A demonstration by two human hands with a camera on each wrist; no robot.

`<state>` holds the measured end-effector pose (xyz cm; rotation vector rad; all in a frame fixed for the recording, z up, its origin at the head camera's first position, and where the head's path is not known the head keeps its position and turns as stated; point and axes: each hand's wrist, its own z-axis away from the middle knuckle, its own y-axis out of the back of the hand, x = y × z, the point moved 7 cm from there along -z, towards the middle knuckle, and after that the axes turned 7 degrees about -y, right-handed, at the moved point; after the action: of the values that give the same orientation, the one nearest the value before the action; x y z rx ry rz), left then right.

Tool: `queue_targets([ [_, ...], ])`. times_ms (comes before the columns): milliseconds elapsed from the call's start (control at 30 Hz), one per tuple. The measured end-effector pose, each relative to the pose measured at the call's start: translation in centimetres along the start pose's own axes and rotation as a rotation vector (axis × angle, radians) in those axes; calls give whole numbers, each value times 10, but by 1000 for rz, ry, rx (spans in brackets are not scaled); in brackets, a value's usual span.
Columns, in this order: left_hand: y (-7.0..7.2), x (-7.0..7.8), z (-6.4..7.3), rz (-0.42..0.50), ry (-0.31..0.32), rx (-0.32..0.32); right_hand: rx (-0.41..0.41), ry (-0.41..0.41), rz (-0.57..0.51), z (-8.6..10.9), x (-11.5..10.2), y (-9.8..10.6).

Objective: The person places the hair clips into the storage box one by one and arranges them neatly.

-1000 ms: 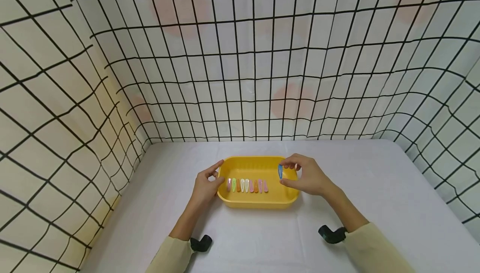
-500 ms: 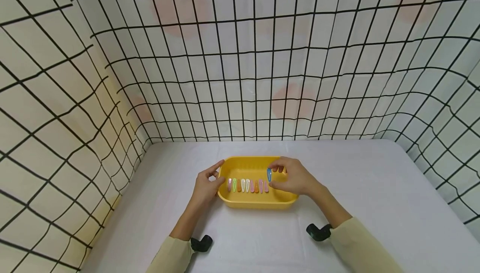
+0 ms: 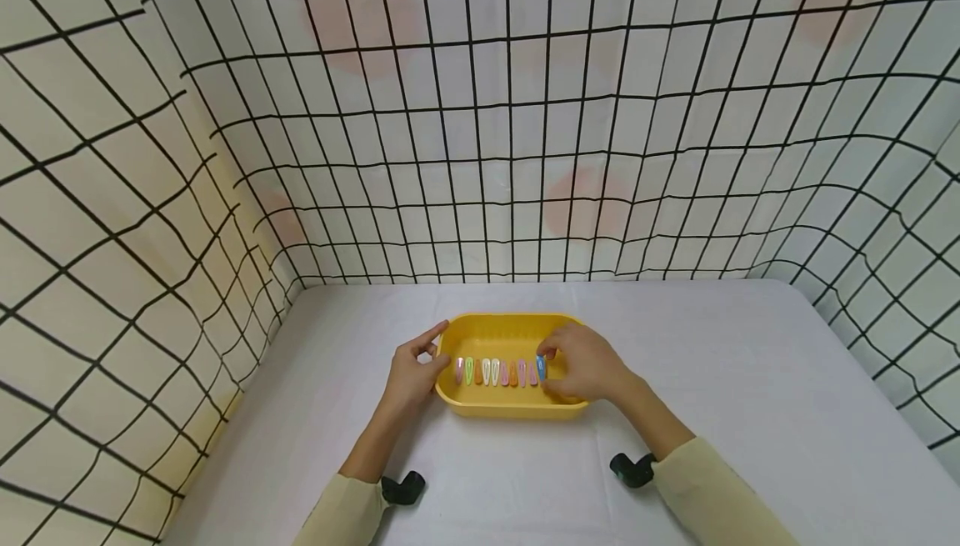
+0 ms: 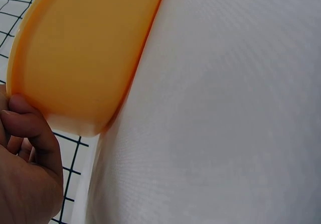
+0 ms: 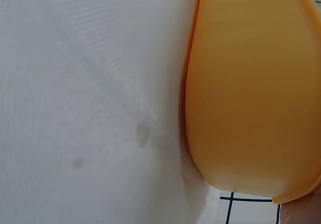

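Observation:
A yellow tray [image 3: 517, 410] lies on the table. Along its floor runs a row of small snap hair clips [image 3: 495, 372] in pink, green, orange, white and purple. At the tray's left end my left hand [image 3: 411, 375] grips the rim; in the left wrist view that hand [image 4: 32, 153] has its fingers bent at the tray's wall [image 4: 85, 73]. Inside the right part, my right hand [image 3: 588, 365] pinches a blue hair clip [image 3: 541, 367] between fingers and thumb, standing at the row's right end. In the right wrist view the tray wall [image 5: 251, 83] hides the clips.
White cloth covers the table [image 3: 517, 479] around the tray. Black wire grid panels [image 3: 510, 154] stand behind it and at both sides. A dark device [image 3: 403, 488] is worn at the left wrist, another dark device [image 3: 632, 470] at the right.
My right hand has carried the blue hair clip left, then lowered it to the right end of the row. The left hand keeps its hold on the tray.

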<state>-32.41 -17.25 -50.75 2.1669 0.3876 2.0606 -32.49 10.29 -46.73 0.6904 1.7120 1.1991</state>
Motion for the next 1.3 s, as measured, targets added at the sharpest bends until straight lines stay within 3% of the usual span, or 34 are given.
queue_targets([
  [400, 3, -1, 1, 8, 3, 5, -59, -27, 163, -6, -3, -10],
  [733, 4, -2, 1, -2, 7, 11, -46, -21, 174, -6, -6, -11],
  [933, 1, -1, 0, 2, -4, 7, -26, -30, 57, -3, 0, -6],
  [1133, -1, -2, -2, 15, -5, -1, 34, -8, -258, 2, 13, 6],
  [1300, 0, 0, -3, -11, -11, -4, 134, -42, -375, 8, 30, 23],
])
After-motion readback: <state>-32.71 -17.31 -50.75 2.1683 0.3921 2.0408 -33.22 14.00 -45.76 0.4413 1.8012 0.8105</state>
